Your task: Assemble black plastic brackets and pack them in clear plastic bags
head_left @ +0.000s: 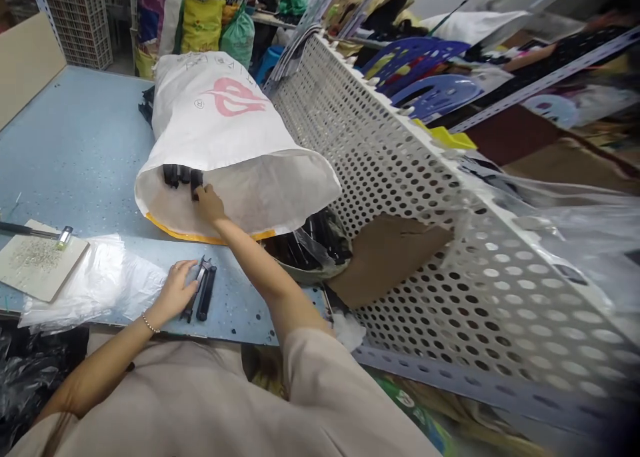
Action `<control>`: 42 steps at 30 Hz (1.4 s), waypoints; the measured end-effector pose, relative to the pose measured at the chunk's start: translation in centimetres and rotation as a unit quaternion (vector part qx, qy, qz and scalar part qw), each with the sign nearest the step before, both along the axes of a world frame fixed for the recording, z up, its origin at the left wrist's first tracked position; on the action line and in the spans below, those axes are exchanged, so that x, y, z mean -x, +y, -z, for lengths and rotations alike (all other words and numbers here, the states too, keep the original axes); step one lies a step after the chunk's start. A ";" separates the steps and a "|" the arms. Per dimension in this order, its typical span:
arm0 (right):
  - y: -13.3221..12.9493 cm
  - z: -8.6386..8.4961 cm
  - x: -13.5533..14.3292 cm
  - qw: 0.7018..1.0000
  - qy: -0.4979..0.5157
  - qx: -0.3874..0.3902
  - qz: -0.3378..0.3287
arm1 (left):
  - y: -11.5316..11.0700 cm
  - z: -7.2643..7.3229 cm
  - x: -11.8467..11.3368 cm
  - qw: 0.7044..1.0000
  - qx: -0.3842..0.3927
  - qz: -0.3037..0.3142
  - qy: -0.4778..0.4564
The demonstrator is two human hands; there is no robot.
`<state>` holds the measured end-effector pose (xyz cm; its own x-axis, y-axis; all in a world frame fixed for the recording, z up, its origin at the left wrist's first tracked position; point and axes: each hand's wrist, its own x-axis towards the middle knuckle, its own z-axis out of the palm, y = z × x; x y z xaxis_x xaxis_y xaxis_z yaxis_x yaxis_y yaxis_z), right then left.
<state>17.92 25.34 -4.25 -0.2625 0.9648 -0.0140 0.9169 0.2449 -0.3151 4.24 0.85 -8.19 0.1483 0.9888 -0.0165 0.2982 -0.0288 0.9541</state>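
Observation:
A white woven sack [200,134] lies on its side, its wide mouth facing me. My right hand [210,205] reaches inside that mouth, fingers closed on the end of a black plastic part [197,182]. Several similar dark parts [175,175] show beside it; the rest of the sack's contents is hidden. On the blue table, my left hand [175,288] rests palm down with fingers apart, at the edge of a few long black plastic pieces [206,294]. Its fingertips are close to the nearest piece; whether they touch it, I cannot tell.
Thin clear plastic bags [107,280] lie left of my left hand, by a beige board [37,260] with a black-handled tool. Right of the sack mouth stands a container [320,270] of black parts. A perforated white panel [380,150] bounds the blue table [75,150] on the right.

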 end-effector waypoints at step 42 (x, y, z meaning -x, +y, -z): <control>0.2 -2.2 5.2 0.982 0.186 -0.009 0.010 | 0.3 -4.3 2.3 0.913 0.121 0.006 0.390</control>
